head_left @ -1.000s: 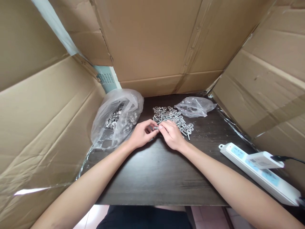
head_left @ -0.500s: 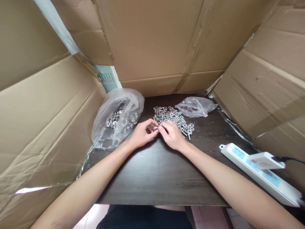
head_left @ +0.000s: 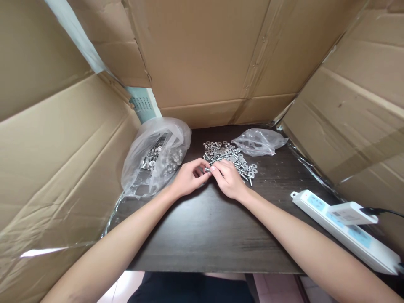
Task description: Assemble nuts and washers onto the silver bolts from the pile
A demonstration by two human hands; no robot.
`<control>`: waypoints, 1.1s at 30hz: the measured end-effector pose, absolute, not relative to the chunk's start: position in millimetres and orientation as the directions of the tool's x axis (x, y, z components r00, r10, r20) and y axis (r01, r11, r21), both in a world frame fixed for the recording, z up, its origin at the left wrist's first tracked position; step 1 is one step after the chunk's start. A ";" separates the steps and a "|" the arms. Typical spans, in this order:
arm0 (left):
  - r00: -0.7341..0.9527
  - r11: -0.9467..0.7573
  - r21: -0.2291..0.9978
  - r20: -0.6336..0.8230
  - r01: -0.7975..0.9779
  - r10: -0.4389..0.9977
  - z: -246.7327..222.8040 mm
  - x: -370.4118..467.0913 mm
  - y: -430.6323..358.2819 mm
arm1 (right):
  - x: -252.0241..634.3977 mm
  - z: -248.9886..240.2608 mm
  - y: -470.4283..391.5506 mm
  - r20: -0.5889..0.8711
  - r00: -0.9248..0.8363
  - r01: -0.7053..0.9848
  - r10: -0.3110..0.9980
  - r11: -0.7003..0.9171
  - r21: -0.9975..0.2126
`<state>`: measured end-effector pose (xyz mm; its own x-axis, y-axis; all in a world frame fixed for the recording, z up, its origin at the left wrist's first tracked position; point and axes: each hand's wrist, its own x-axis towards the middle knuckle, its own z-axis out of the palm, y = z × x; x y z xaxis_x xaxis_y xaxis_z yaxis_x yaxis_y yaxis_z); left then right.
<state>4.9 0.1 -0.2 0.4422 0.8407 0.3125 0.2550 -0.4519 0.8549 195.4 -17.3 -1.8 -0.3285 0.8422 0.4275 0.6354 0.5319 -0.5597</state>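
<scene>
Between my two hands is a small silvery bolt (head_left: 207, 170), its details partly covered by fingertips. My left hand (head_left: 192, 176) pinches it from the left with thumb and fingers curved. From the right, my right hand (head_left: 226, 176) closes thumb and forefinger on its other end. Just behind and to the right of the hands lies a loose pile of bolts, nuts and washers (head_left: 233, 158) on the dark table (head_left: 208, 235). Part of the pile is hidden by my right hand.
An open clear plastic bag (head_left: 132, 170) with metal parts lies left of the hands. A crumpled clear bag (head_left: 260, 141) is at the back right. A white power strip (head_left: 341, 231) with a plugged-in adapter (head_left: 352, 213) is at the right. Cardboard walls (head_left: 202, 54) surround the table.
The fingertips of my right hand have shifted very slightly at the bolt. Both arms and the pile look the same.
</scene>
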 end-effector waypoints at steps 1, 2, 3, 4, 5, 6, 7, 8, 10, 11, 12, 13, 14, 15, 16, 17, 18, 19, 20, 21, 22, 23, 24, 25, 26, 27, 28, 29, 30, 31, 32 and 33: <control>0.442 -0.456 0.851 0.316 0.259 0.840 0.1 5.1 0.1 | 195.5 -1.6 -17.5 0.427 -0.328 0.634 0.842 0.532 -0.562; 0.442 -0.460 0.848 0.318 0.262 0.839 0.4 5.3 0.0 | 195.6 -1.6 -17.5 0.428 -0.328 0.633 0.842 0.532 -0.562; 0.444 -0.461 0.847 0.317 0.265 0.838 0.7 5.6 -0.1 | 195.7 -1.6 -17.6 0.428 -0.327 0.634 0.842 0.532 -0.561; 0.445 -0.460 0.846 0.315 0.268 0.838 0.9 5.8 -0.1 | 195.7 -1.6 -17.5 0.429 -0.328 0.635 0.842 0.532 -0.560; 0.445 -0.458 0.847 0.312 0.269 0.839 1.0 5.9 -0.2 | 195.7 -1.7 -17.4 0.429 -0.328 0.636 0.842 0.533 -0.559; 0.444 -0.455 0.849 0.309 0.269 0.841 1.2 6.0 -0.3 | 195.6 -1.9 -17.2 0.430 -0.328 0.637 0.841 0.533 -0.557; 0.442 -0.453 0.850 0.309 0.268 0.842 1.3 6.1 -0.4 | 195.6 -2.1 -17.1 0.431 -0.329 0.637 0.840 0.534 -0.556; 0.441 -0.453 0.850 0.310 0.268 0.842 1.5 6.1 -0.5 | 195.5 -2.4 -16.9 0.433 -0.329 0.637 0.839 0.536 -0.554; 0.441 -0.456 0.849 0.313 0.267 0.841 1.7 6.0 -0.6 | 195.3 -3.1 -16.7 0.438 -0.329 0.638 0.836 0.539 -0.550; 0.442 -0.457 0.848 0.313 0.268 0.840 1.7 6.0 -0.6 | 195.2 -3.4 -16.7 0.440 -0.328 0.638 0.836 0.539 -0.550; 0.444 -0.458 0.847 0.313 0.270 0.840 1.7 5.9 -0.6 | 195.2 -3.6 -16.8 0.441 -0.324 0.639 0.837 0.537 -0.551; 0.445 -0.459 0.846 0.312 0.272 0.839 1.6 5.7 -0.5 | 195.3 -3.7 -16.9 0.440 -0.322 0.638 0.838 0.535 -0.553; 0.445 -0.460 0.845 0.313 0.274 0.839 1.5 5.5 -0.5 | 195.3 -3.6 -17.1 0.438 -0.321 0.637 0.840 0.534 -0.556; 0.445 -0.461 0.844 0.313 0.274 0.839 1.4 5.3 -0.4 | 195.4 -3.5 -17.4 0.436 -0.322 0.634 0.840 0.533 -0.560; 0.445 -0.461 0.844 0.313 0.275 0.839 1.2 5.1 -0.4 | 195.6 -3.2 -17.6 0.433 -0.326 0.632 0.840 0.534 -0.561; 0.445 -0.460 0.844 0.312 0.276 0.840 1.1 5.0 -0.4 | 195.7 -2.9 -17.8 0.431 -0.330 0.630 0.840 0.536 -0.562; 0.445 -0.457 0.845 0.309 0.278 0.841 1.0 4.9 -0.4 | 195.9 -2.7 -17.9 0.430 -0.334 0.630 0.839 0.538 -0.561; 0.444 -0.456 0.845 0.308 0.279 0.842 0.9 4.9 -0.5 | 196.0 -2.5 -18.0 0.429 -0.335 0.631 0.839 0.538 -0.559; 0.442 -0.456 0.845 0.308 0.280 0.842 0.8 4.9 -0.6 | 196.0 -2.3 -18.1 0.429 -0.336 0.633 0.839 0.538 -0.557; 0.441 -0.456 0.844 0.309 0.280 0.843 0.8 5.0 -0.7 | 196.0 -2.2 -18.1 0.429 -0.336 0.635 0.838 0.538 -0.554; 0.439 -0.457 0.845 0.311 0.278 0.843 0.8 5.1 -0.9 | 196.0 -2.2 -18.0 0.430 -0.337 0.637 0.838 0.539 -0.552; 0.439 -0.457 0.846 0.313 0.275 0.842 0.7 5.2 -0.9 | 195.8 -2.1 -18.0 0.430 -0.337 0.639 0.838 0.539 -0.549; 0.439 -0.457 0.847 0.313 0.271 0.842 0.6 5.3 -1.0 | 195.7 -2.1 -17.9 0.430 -0.336 0.641 0.838 0.538 -0.547; 0.441 -0.455 0.849 0.311 0.268 0.842 0.5 5.3 -0.9 | 195.5 -2.0 -17.8 0.429 -0.336 0.644 0.838 0.537 -0.545; 0.443 -0.452 0.851 0.308 0.267 0.842 0.4 5.3 -0.8 | 195.4 -1.9 -17.6 0.427 -0.334 0.646 0.840 0.534 -0.545; 0.442 -0.449 0.852 0.306 0.267 0.843 0.2 5.2 -0.7 | 195.4 -1.8 -17.6 0.424 -0.334 0.649 0.842 0.532 -0.545; 0.442 -0.448 0.853 0.305 0.267 0.844 0.1 5.1 -0.5 | 195.4 -1.6 -17.5 0.420 -0.334 0.650 0.844 0.529 -0.546; 0.441 -0.448 0.853 0.305 0.267 0.844 0.0 5.1 -0.4 | 195.5 -1.3 -17.5 0.417 -0.335 0.649 0.845 0.527 -0.548; 0.440 -0.448 0.853 0.306 0.268 0.844 -0.1 5.0 -0.3 | 195.6 -1.0 -17.6 0.415 -0.336 0.647 0.845 0.527 -0.550; 0.440 -0.450 0.852 0.308 0.268 0.844 -0.1 4.9 -0.3 | 195.8 -0.6 -17.7 0.414 -0.337 0.645 0.846 0.528 -0.553; 0.439 -0.453 0.849 0.310 0.270 0.843 0.0 4.9 -0.4 | 196.0 -0.3 -17.8 0.414 -0.337 0.641 0.845 0.528 -0.556; 0.439 -0.456 0.847 0.312 0.273 0.842 0.1 4.8 -0.5 | 196.1 0.1 -18.0 0.415 -0.337 0.638 0.845 0.529 -0.559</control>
